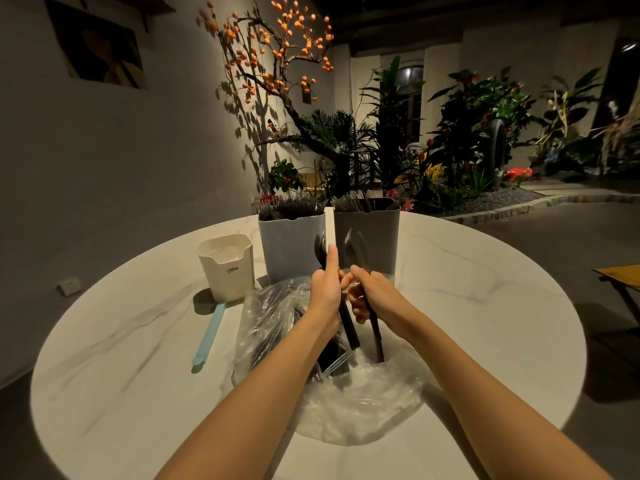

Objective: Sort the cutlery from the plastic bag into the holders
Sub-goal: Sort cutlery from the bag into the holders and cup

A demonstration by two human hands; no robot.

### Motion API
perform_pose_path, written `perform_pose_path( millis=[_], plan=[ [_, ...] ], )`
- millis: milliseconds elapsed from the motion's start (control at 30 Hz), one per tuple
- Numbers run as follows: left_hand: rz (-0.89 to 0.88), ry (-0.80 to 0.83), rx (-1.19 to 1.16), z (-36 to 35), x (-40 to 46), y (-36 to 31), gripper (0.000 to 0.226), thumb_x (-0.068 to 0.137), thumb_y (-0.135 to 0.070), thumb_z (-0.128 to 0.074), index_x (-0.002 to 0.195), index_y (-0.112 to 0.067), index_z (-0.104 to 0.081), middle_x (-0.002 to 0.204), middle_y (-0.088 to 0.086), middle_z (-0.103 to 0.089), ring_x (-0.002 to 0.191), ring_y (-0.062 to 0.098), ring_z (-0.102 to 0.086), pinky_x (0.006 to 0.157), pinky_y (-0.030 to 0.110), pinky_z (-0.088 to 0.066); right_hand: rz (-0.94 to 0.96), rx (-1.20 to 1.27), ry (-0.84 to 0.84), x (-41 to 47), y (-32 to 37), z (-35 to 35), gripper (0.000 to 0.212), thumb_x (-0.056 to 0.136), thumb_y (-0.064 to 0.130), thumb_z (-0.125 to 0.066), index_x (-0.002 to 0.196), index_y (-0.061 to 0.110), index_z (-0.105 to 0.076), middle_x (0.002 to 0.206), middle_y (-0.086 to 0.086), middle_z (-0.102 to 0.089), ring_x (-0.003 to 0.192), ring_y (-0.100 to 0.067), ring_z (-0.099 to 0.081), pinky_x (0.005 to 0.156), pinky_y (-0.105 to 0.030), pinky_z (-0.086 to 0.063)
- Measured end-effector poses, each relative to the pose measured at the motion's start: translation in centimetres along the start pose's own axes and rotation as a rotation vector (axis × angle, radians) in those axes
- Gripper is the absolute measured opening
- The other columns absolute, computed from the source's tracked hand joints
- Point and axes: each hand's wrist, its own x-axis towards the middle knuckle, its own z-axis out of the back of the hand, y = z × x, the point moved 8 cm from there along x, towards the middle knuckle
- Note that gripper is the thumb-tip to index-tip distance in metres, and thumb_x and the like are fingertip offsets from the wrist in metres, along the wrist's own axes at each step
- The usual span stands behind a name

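A clear plastic bag (349, 407) lies open on the round table, with dark cutlery inside it. Above the bag my left hand (325, 289) grips a black spoon (320, 245) upright, thumb raised along it. Beside it my right hand (372, 296) grips black cutlery (355, 251), which looks like a fork and a knife, handles pointing down toward the bag. Just behind the hands stand a light blue holder (289, 247) full of black forks and a grey holder (375, 237) with more dark cutlery. A small cream holder (228, 271) sits to the left.
A pale blue strip-shaped object (209, 330) lies on the white marble table (485, 306) in front of the cream holder. Plants and a tree with orange fruit fill the background. A wooden stool edge (620, 271) shows at the right.
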Motion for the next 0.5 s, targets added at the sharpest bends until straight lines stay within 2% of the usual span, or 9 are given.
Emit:
perform_pose_path(
  millis=[67, 200, 267, 333, 433, 500],
  plan=[
    [-0.007, -0.003, 0.051, 0.0, 0.0, 0.1, 0.058, 0.099, -0.055, -0.031, 0.060, -0.013, -0.042, 0.064, 0.004, -0.050, 0.069, 0.013, -0.051, 0.090, 0.037, -0.044, 0.030, -0.048, -0.012, -0.1, 0.2, 0.0, 0.041, 0.104, 0.033, -0.032, 0.079, 0.007, -0.052, 0.059, -0.004, -0.043, 0.052, -0.014, -0.044, 0.049, -0.023, -0.044],
    [0.035, 0.017, 0.071, -0.1, 0.1, 0.4, 0.050, 0.101, -0.050, -0.030, 0.093, -0.010, -0.059, 0.094, 0.008, -0.064, 0.090, 0.020, -0.062, 0.090, 0.038, -0.051, 0.090, -0.162, -0.015, -0.5, 0.9, -0.2, 0.040, 0.104, 0.034, -0.032, 0.078, 0.012, -0.054, 0.068, -0.006, -0.054, 0.065, -0.021, -0.054, 0.055, -0.022, -0.046],
    [0.019, 0.017, 0.088, -0.1, 0.2, 0.3, 0.052, 0.102, -0.048, -0.030, 0.109, -0.005, -0.059, 0.105, 0.010, -0.065, 0.097, 0.021, -0.061, 0.092, 0.037, -0.051, 0.124, -0.220, -0.007, -0.6, 1.1, -0.4, 0.040, 0.105, 0.032, -0.031, 0.077, 0.015, -0.054, 0.067, 0.002, -0.054, 0.064, -0.014, -0.053, 0.058, -0.021, -0.044],
    [0.005, 0.019, 0.090, -0.2, 0.1, 0.1, 0.052, 0.102, -0.046, -0.030, 0.118, -0.003, -0.056, 0.104, 0.008, -0.063, 0.099, 0.021, -0.059, 0.093, 0.037, -0.049, 0.139, -0.236, 0.003, -0.5, 1.1, -0.5, 0.038, 0.105, 0.033, -0.030, 0.078, 0.021, -0.055, 0.072, 0.006, -0.056, 0.069, -0.008, -0.056, 0.065, -0.019, -0.047],
    [0.007, 0.037, 0.099, -0.4, 0.0, 0.3, 0.053, 0.102, -0.047, -0.031, 0.125, -0.003, -0.052, 0.112, 0.009, -0.061, 0.105, 0.022, -0.058, 0.095, 0.037, -0.048, 0.129, -0.213, 0.022, -0.1, 0.7, -0.6, 0.035, 0.104, 0.037, -0.029, 0.085, 0.026, -0.057, 0.083, 0.004, -0.061, 0.086, -0.014, -0.063, 0.079, -0.025, -0.052],
    [0.012, 0.050, 0.101, -0.5, 0.1, 0.5, 0.056, 0.101, -0.049, -0.032, 0.129, -0.003, -0.049, 0.120, 0.011, -0.060, 0.111, 0.023, -0.058, 0.097, 0.038, -0.048, 0.115, -0.196, 0.037, -0.1, 0.5, -0.6, 0.034, 0.104, 0.039, -0.029, 0.090, 0.025, -0.057, 0.086, 0.004, -0.062, 0.090, -0.016, -0.063, 0.079, -0.024, -0.052]
  ],
)
